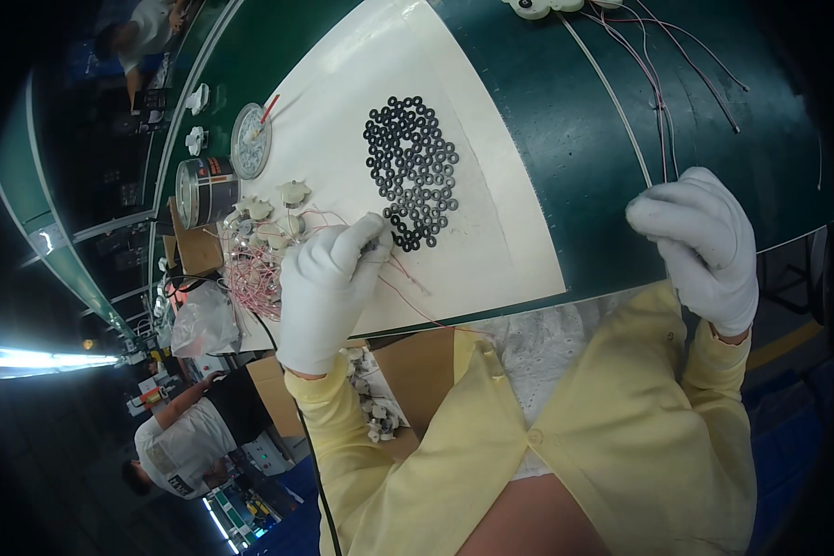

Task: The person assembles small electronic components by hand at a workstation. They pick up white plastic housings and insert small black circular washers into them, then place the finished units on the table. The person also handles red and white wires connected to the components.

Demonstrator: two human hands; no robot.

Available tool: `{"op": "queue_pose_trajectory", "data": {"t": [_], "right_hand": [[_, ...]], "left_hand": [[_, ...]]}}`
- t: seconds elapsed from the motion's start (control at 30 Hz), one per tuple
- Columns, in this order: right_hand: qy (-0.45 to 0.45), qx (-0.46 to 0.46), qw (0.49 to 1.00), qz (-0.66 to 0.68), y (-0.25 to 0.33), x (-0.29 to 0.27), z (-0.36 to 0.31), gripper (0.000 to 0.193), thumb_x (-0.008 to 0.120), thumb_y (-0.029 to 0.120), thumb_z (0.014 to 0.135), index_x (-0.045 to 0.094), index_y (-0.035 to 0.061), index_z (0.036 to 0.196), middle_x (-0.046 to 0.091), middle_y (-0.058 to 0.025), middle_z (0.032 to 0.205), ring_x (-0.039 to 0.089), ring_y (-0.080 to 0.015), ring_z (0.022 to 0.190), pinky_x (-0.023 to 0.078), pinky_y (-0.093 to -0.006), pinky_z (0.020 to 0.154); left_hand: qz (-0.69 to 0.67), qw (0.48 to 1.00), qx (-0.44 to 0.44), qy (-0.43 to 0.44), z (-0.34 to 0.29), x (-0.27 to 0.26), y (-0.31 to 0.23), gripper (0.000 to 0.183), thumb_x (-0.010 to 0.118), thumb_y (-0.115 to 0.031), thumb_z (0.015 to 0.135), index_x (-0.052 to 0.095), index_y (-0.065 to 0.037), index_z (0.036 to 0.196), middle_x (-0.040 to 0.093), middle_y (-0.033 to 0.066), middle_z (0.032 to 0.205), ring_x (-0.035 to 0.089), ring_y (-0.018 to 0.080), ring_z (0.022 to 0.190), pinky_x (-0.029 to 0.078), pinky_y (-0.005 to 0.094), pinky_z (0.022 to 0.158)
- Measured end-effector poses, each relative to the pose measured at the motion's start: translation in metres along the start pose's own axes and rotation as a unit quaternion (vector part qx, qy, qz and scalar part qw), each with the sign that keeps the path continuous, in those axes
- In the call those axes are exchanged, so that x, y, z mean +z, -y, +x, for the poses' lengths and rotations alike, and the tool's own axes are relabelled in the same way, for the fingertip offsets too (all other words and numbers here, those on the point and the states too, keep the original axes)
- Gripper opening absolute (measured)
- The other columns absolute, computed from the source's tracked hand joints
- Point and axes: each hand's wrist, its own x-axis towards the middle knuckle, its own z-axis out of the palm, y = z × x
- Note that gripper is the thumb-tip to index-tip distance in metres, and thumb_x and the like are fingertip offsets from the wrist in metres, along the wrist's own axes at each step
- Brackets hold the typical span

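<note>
the gloved left hand [334,273] is just beside black rings [417,174], the gloved right hand [702,243] at thin wires [660,111].

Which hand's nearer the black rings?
Left. The left hand is at the lower-left edge of the black rings; the right hand is well off to their right, by the green tabletop's near edge.

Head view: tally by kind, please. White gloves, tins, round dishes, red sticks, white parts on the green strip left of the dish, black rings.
White gloves (left hand, right hand): 2
Tin: 1
Round dish: 1
Red stick: 1
White parts on the strip: 2
Total: 7, leaving out the black rings, too densely packed to count reliably.
</note>
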Motion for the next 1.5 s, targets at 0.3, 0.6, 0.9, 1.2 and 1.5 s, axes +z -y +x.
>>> {"op": "queue_pose_trajectory", "data": {"t": [0.3, 0.6, 0.9, 1.2, 1.5], "right_hand": [[0.002, 0.016, 1.000, 0.013, 0.001, 0.000, -0.001, 0.045, 0.065, -0.011, 0.068, 0.076, 0.0072, 0.108, 0.073, -0.0077, 0.100, 0.060, -0.0224, 0.074, 0.046, -0.0335, 0.069], [0.004, 0.032, 0.999, 0.004, 0.003, 0.002, -0.001, 0.042, 0.066, -0.011, 0.071, 0.076, 0.0068, 0.108, 0.072, -0.0073, 0.098, 0.060, -0.0235, 0.075, 0.048, -0.0343, 0.071], [-0.001, 0.027, 0.999, -0.035, 0.002, 0.006, -0.001, 0.037, 0.066, -0.010, 0.076, 0.075, 0.0083, 0.108, 0.072, -0.0066, 0.098, 0.065, -0.0256, 0.082, 0.051, -0.0366, 0.077], [-0.021, 0.039, 0.998, -0.035, 0.006, 0.006, -0.001, 0.035, 0.065, -0.009, 0.078, 0.075, 0.0072, 0.108, 0.073, -0.0072, 0.097, 0.065, -0.0251, 0.082, 0.051, -0.0348, 0.076], [-0.062, -0.021, 0.998, 0.022, 0.046, 0.056, 0.035, 0.030, 0.064, -0.004, 0.082, 0.075, 0.0047, 0.109, 0.073, -0.0130, 0.089, 0.068, -0.0284, 0.075, 0.052, -0.0356, 0.069]], "left_hand": [[0.094, 0.990, 0.062, 0.085, 0.013, -0.021, -0.004, 0.023, 0.080, -0.016, 0.084, 0.068, -0.014, 0.103, 0.061, 0.0037, 0.075, 0.061, 0.0261, 0.063, 0.048, 0.0393, 0.055], [-0.046, 0.989, 0.034, 0.135, 0.017, -0.019, 0.009, 0.020, 0.076, -0.012, 0.086, 0.069, -0.012, 0.105, 0.066, 0.0044, 0.081, 0.066, 0.0252, 0.074, 0.053, 0.0373, 0.065], [-0.042, 0.987, 0.004, 0.154, 0.016, -0.019, 0.005, 0.018, 0.074, -0.013, 0.089, 0.071, -0.008, 0.106, 0.072, 0.0091, 0.091, 0.068, 0.0262, 0.080, 0.054, 0.0370, 0.072], [-0.167, 0.973, -0.105, 0.122, -0.001, -0.009, 0.010, 0.023, 0.068, -0.016, 0.097, 0.069, -0.004, 0.117, 0.073, 0.0111, 0.093, 0.069, 0.0212, 0.083, 0.055, 0.0342, 0.074], [-0.820, 0.476, -0.238, -0.210, -0.051, 0.020, 0.004, 0.051, 0.061, -0.034, 0.103, 0.055, 0.002, 0.139, 0.061, 0.0050, 0.098, 0.052, 0.0132, 0.073, 0.044, 0.0302, 0.070]]}}
